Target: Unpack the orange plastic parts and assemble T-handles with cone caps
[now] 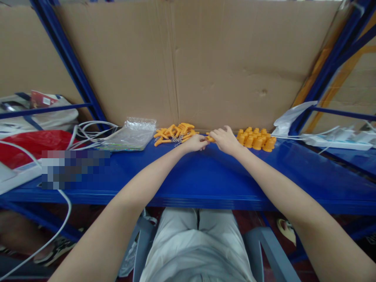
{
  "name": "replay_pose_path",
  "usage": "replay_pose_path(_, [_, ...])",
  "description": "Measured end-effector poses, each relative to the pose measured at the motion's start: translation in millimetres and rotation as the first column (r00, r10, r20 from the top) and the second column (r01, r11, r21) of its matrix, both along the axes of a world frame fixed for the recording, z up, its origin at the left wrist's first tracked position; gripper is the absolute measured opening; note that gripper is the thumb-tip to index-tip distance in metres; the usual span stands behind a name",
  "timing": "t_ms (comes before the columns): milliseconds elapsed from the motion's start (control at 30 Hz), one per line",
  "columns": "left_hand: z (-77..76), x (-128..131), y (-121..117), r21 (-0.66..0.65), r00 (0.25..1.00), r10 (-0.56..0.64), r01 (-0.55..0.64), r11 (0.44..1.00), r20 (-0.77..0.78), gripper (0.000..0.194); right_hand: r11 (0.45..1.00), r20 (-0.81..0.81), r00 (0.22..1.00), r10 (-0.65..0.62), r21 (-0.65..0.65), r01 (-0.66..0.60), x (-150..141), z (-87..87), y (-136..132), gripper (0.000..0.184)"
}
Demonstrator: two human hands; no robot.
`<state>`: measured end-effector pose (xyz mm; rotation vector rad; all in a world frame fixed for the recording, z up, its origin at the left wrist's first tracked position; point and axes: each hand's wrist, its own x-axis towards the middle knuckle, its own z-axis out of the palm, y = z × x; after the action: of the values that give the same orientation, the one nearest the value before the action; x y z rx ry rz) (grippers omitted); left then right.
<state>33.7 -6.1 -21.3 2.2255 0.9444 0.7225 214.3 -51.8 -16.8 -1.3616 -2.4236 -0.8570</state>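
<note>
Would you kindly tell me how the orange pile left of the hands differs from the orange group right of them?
The left pile lies jumbled; the right group stands packed together. The left pile's pieces are slim, with silvery metal among them; the right group's are stubby, no metal showing. Both rest on the blue table.

Handles [169,131] on table [205,176] left of hands [225,139], cups [257,141] right, packets [132,137] farther left, cardboard [176,66] behind

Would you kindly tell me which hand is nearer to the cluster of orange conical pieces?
Right. The right hand is just left of the orange conical pieces; the left hand is farther left, beyond the right hand.
</note>
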Motion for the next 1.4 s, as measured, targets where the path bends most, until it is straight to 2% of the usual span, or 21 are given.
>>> replay_pose_path(233, [11.1,-3.1,-11.3,-0.279,0.985,-0.001,0.049,0.959,0.171,0.020,0.998,-0.044,0.998,0.049,0.032,-0.048,2.0,6.3,-1.3,0.037])
replay_pose_path(467, [15.1,-6.4,-9.8,-0.435,0.969,-0.008,0.118,0.893,0.248,0.016,0.986,-0.050,0.990,0.132,0.113,-0.126,5.4,3.3,5.2,0.032])
replay_pose_path(567, [14.4,-7.8,-9.4,-0.442,0.970,-0.023,0.131,0.887,0.241,0.014,0.981,-0.069,0.985,0.156,0.123,-0.147,8.1,-3.1,11.3,0.030])
replay_pose_path(767, [11.6,-10.1,-10.3,-0.352,0.982,0.010,0.058,0.934,0.187,0.020,0.982,-0.068,0.980,0.186,0.045,-0.183,8.6,-12.1,11.3,0.027])
replay_pose_path(900, [10.9,-12.6,-8.3,-0.330,0.985,0.024,0.034,0.943,0.168,0.019,0.979,-0.068,0.977,0.202,-0.002,-0.203,6.3,-12.3,7.0,0.031])
replay_pose_path(1100, [9.8,-12.1,-5.4,-0.326,0.986,0.064,-0.011,0.945,0.153,0.020,0.991,-0.023,0.991,0.132,-0.015,-0.132,1.2,-10.0,7.3,0.030])
replay_pose_path(1233, [10.3,-13.0,-3.6,-0.331,0.985,0.050,0.007,0.943,0.163,0.024,0.995,-0.001,0.995,0.101,0.009,-0.101,0.9,-8.3,9.5,0.034])
replay_pose_path(1400, [11.0,-20.6,3.7,-0.426,0.981,0.080,0.002,0.905,0.174,0.016,0.998,-0.094,0.995,-0.029,0.055,0.034,25.9,-5.3,14.9,0.032])
